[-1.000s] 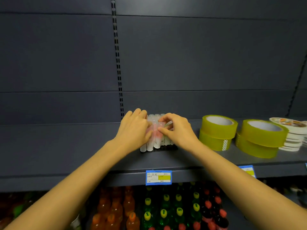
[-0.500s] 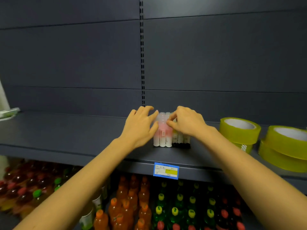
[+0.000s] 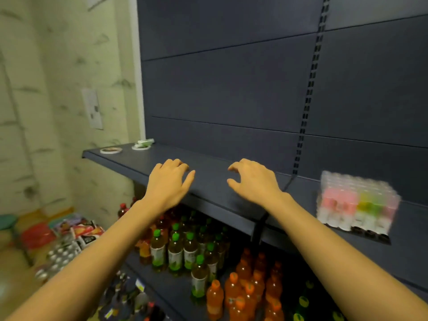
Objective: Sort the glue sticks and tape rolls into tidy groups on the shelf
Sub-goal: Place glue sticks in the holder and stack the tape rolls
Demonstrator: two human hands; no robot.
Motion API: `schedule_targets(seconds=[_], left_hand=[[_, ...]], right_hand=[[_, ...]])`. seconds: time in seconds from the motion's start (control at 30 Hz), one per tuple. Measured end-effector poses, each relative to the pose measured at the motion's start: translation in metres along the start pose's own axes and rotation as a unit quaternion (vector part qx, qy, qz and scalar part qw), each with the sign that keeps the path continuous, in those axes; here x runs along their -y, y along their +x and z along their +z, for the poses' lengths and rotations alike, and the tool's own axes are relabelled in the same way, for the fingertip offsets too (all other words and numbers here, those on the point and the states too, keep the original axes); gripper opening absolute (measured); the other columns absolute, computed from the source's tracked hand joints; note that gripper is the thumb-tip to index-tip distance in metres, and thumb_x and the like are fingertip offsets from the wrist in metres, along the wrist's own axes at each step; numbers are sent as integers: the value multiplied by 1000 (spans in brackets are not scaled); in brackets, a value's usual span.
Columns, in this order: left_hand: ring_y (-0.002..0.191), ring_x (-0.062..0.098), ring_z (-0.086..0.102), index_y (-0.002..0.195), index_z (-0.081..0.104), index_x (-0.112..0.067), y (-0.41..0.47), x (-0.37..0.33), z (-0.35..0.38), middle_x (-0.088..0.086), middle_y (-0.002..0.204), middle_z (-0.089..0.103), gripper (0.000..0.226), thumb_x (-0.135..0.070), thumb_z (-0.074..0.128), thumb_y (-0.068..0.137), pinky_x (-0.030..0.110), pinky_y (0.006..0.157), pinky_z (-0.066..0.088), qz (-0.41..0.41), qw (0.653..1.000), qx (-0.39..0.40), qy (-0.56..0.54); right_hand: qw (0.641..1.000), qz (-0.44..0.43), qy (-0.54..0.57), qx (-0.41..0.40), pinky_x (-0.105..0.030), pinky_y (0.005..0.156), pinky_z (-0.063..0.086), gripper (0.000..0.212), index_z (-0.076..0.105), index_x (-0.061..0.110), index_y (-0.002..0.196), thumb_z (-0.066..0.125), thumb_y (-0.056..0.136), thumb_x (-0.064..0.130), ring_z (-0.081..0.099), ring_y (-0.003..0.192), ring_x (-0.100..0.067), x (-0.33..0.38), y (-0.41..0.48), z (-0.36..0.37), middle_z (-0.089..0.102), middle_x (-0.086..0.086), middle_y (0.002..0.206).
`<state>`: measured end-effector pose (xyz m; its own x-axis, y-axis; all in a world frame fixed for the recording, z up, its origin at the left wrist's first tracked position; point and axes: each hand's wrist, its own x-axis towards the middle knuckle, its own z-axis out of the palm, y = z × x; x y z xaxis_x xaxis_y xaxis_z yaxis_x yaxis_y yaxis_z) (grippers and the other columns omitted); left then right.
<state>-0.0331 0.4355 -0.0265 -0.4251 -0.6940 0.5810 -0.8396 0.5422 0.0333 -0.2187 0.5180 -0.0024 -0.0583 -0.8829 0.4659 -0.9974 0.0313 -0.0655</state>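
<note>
**Glue-stick pack** point(image 3: 356, 202). A block of upright sticks bound in clear shrink film, with translucent white caps, pink and yellow-green bodies and dark bases. The view is blurred. It stands at the right on the shelf point(image 3: 213, 179), near the front edge and well apart from both hands.

- Handling, as judged: light for its bulk and not fragile. It is stiff as one block while the film holds. The film is slick and likely to slide on painted metal.
- Hold, as judged: best taken by two opposite side faces, or pushed low at the base so that it does not tip.

**Flat tape roll** point(image 3: 111, 150). A thin pale ring lying flat at the far left end of the shelf. Near it lies a second tape roll point(image 3: 140, 147), white, with a small green-and-white piece point(image 3: 146, 141) at its back, too small to identify. Both rolls are judged light and rigid, suited to a pinch across the rim.

**Hands.** The left hand point(image 3: 170, 181) and right hand point(image 3: 252, 179) are over the bare middle of the shelf, apart from each other. Their fingers are loosely curled and hold nothing. Whether the fingertips touch the surface cannot be told.

**Fixture.** The shelf and back panel point(image 3: 231, 89) are matte dark blue-grey metal. A slotted upright point(image 3: 308, 100) runs down the panel.

**Below.** Green-capped bottles point(image 3: 176, 249) and orange bottles point(image 3: 245, 290) stand in rows on the lower shelves.

**Left.** A pale marbled wall point(image 3: 58, 89), with packaged goods point(image 3: 69, 235) heaped at floor level.
</note>
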Motion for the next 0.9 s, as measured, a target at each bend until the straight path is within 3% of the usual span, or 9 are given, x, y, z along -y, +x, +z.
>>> schedule_targets(seconds=[0.23, 0.6, 0.9], left_hand=[[109, 24, 51, 112, 62, -16, -1, 113, 1, 4, 112, 60, 39, -40, 35, 97, 36, 89, 36, -61, 998, 12, 23], [107, 25, 52, 107, 63, -15, 37, 294, 17, 6, 113, 61, 38, -39, 36, 96, 36, 85, 38, -56, 998, -4, 43], [112, 21, 52, 112, 62, -16, 69, 383, 54, 3, 120, 61, 42, -40, 32, 97, 35, 90, 40, -61, 997, 18, 39]], right_hand=[[999, -28, 20, 40, -36, 87, 44, 41, 48, 25, 133, 47, 94, 39, 49, 121, -21, 82, 66, 46, 49, 4, 136], [996, 11, 80, 45, -38, 88, 45, 38, 52, 29, 128, 50, 92, 42, 53, 117, -22, 201, 189, 122, 55, 4, 131], [994, 27, 71, 74, -38, 88, 45, 35, 55, 28, 125, 49, 93, 41, 53, 117, -24, 252, 265, 171, 57, 2, 129]])
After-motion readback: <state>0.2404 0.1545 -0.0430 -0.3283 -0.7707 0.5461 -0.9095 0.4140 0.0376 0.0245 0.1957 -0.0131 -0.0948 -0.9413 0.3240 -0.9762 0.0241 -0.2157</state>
